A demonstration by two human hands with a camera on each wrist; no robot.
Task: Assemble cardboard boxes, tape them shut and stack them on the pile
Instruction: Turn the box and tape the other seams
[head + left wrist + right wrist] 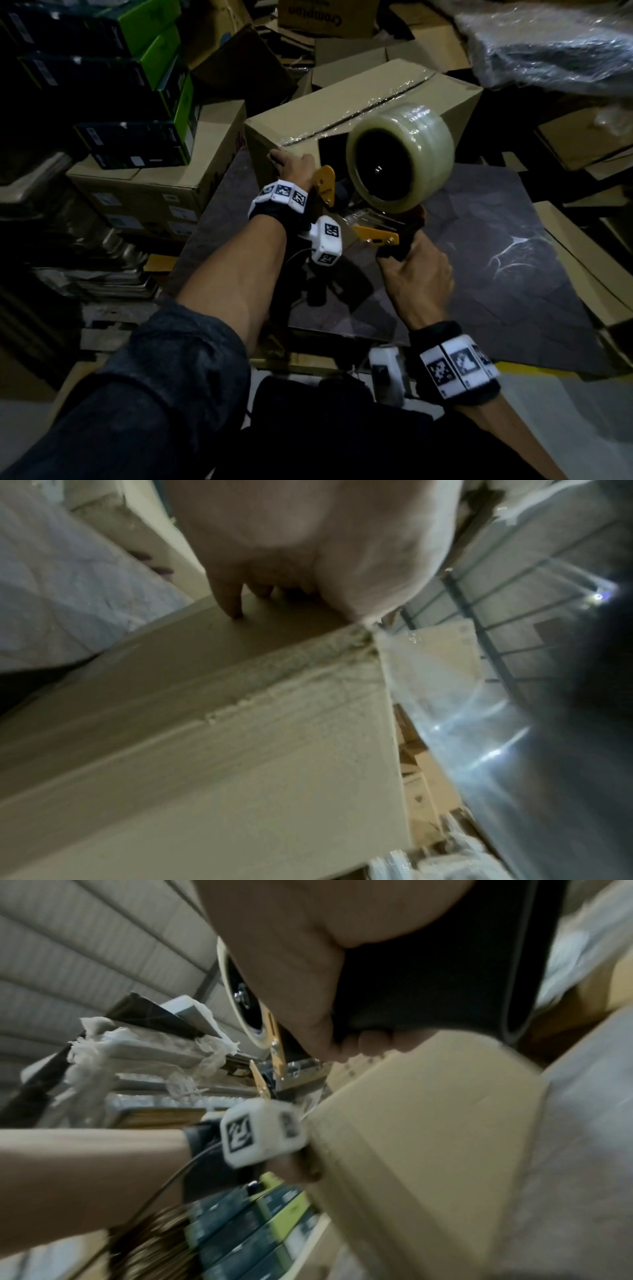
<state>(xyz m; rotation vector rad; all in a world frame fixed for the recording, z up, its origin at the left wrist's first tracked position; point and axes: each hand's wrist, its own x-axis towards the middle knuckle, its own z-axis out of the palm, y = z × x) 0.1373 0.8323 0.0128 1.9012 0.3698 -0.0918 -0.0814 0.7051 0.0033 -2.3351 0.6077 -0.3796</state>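
Observation:
A brown cardboard box (pixel 359 113) lies on a dark slab (pixel 479 260), with clear tape running along its top seam. My left hand (pixel 291 164) holds the box's near left corner; in the left wrist view its fingers (pixel 229 599) press on the side face of the box (pixel 205 737) while the thumb sits at the taped edge. My right hand (pixel 416 274) grips the black handle of a yellow tape dispenser (pixel 376 236). The dispenser's big clear tape roll (pixel 400 154) sits at the box's near end face. The right wrist view shows that hand (pixel 291 974) round the handle beside the box (pixel 428 1137).
Black and green retail boxes (pixel 137 85) are stacked at the left on brown cartons (pixel 154 192). Flattened and loose cardboard (pixel 325 17) crowds the space behind the box. A plastic-wrapped bundle (pixel 548 44) hangs over the upper right. Metal trays (pixel 85 257) lie lower left.

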